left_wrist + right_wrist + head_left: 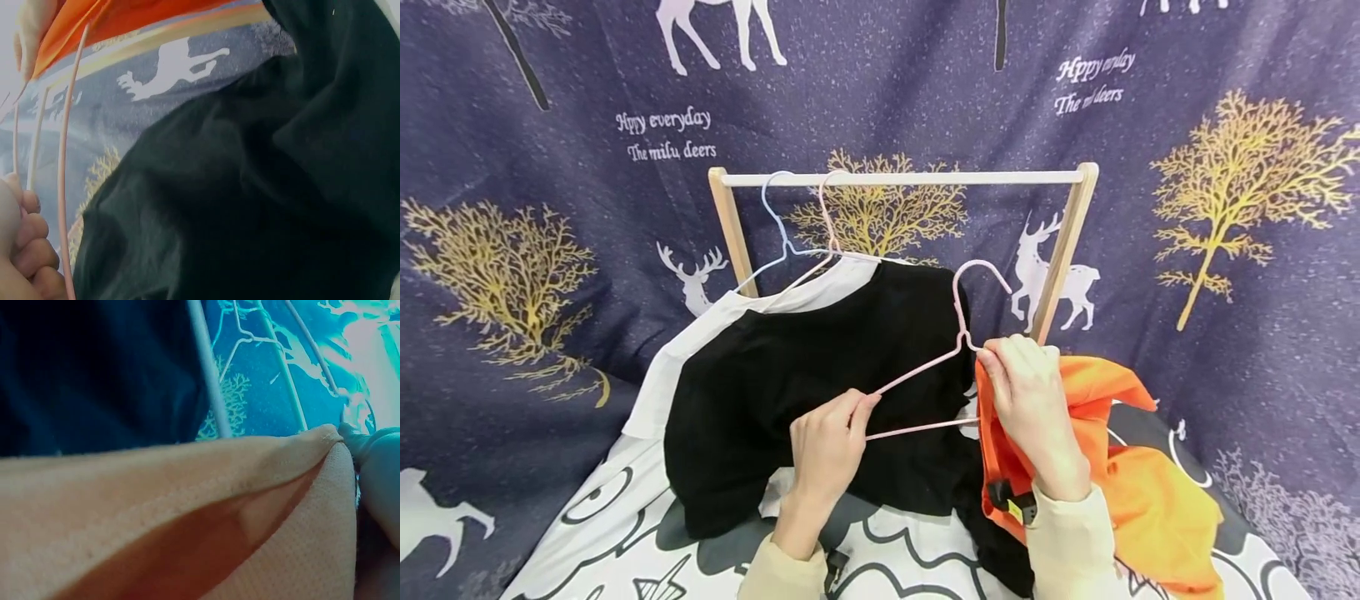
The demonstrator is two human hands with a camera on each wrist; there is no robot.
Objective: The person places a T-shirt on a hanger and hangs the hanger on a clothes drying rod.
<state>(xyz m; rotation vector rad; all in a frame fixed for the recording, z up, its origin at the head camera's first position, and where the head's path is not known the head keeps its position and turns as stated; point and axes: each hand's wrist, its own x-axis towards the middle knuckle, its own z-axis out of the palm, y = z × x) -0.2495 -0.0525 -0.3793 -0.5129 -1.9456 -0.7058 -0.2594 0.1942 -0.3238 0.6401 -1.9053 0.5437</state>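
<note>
A pink clothes hanger slants in front of the rack, its hook up. My left hand grips the hanger's left end, fingers curled round it; the left wrist view shows the same hand at its left edge. Near the base of the hook, my right hand pinches the edge of an orange shirt against the hanger. The hanger's right part is hidden inside the shirt. Looking pale orange in the right wrist view, the shirt's neckline gapes below the pinching fingers.
Behind stands a small rack with a white rail and wooden posts. A black top and a white shirt hang from it on pink and blue hangers. A patterned cover lies beneath; a dark printed curtain hangs behind.
</note>
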